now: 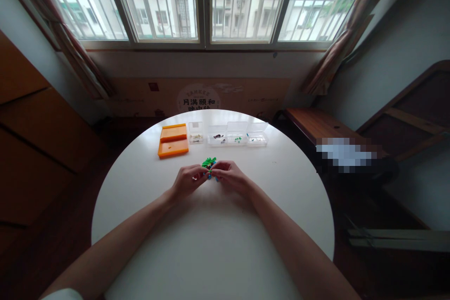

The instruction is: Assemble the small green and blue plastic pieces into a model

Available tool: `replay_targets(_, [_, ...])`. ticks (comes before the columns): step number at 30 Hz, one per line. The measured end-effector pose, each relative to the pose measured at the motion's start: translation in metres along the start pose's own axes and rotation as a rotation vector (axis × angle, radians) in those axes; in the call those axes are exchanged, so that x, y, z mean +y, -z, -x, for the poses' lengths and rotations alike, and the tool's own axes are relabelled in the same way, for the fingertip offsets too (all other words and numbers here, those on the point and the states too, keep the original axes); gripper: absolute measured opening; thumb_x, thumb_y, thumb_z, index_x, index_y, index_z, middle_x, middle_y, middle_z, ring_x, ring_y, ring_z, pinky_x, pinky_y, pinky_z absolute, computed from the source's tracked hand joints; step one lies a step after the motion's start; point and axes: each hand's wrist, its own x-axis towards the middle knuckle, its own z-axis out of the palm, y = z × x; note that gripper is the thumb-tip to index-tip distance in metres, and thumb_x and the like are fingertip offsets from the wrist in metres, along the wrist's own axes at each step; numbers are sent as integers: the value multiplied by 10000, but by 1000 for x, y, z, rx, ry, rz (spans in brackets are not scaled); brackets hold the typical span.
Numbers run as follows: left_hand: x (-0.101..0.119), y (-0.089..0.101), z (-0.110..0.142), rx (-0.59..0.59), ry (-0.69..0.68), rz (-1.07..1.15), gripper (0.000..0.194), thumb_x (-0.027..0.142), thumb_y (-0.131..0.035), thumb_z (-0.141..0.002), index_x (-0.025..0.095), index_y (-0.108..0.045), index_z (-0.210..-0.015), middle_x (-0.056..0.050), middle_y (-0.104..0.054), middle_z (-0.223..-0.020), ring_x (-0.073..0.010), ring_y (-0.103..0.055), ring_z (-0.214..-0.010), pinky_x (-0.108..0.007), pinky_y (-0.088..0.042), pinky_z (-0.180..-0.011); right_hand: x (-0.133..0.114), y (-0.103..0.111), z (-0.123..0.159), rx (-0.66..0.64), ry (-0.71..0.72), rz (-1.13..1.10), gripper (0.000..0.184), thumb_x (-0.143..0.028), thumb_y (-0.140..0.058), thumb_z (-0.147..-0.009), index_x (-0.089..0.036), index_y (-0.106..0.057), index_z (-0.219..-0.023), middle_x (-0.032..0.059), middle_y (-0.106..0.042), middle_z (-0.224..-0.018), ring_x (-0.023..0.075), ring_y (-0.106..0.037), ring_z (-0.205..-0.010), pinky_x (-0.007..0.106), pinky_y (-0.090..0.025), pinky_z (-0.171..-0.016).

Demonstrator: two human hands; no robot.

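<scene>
A small model of green, blue and dark toy building bricks (210,162) is at the middle of the white round table (211,234). My left hand (190,179) pinches it from the left, thumb and forefinger together. From the right, my right hand (230,173) closes its fingertips on the same model. Both sets of fingertips meet at its near side and hide part of it. Whether a separate small piece lies between them is too small to tell.
Beyond the hands stand an orange two-level tray (173,146) and clear plastic boxes with lids raised, holding small parts: light ones (196,138), dark ones (218,136) and green ones (238,139). A wooden bench (316,124) is at the right, below a window.
</scene>
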Motion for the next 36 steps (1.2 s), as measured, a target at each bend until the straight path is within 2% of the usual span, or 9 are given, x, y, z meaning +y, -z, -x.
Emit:
replay_targets(20, [0, 0, 0, -3, 10, -11, 116, 237, -579, -803, 157, -662, -811, -11, -608, -647, -69, -496, -522, -175, -398, -526, 1, 1, -1, -5, -4, -15, 238, -306, -730, -645, -133, -666, -796, 10, -600, -660, 80, -465, -545, 221, -335, -523])
replay_targets(36, [0, 0, 0, -17, 16, -2, 112, 232, -580, -801, 157, -662, -814, -12, -609, -655, -69, -495, -526, -179, -396, -530, -1, 0, 0, -2, -11, 1, 286, -360, -735, -623, -135, -657, -781, 6, -596, -646, 80, -459, -531, 229, -331, -516])
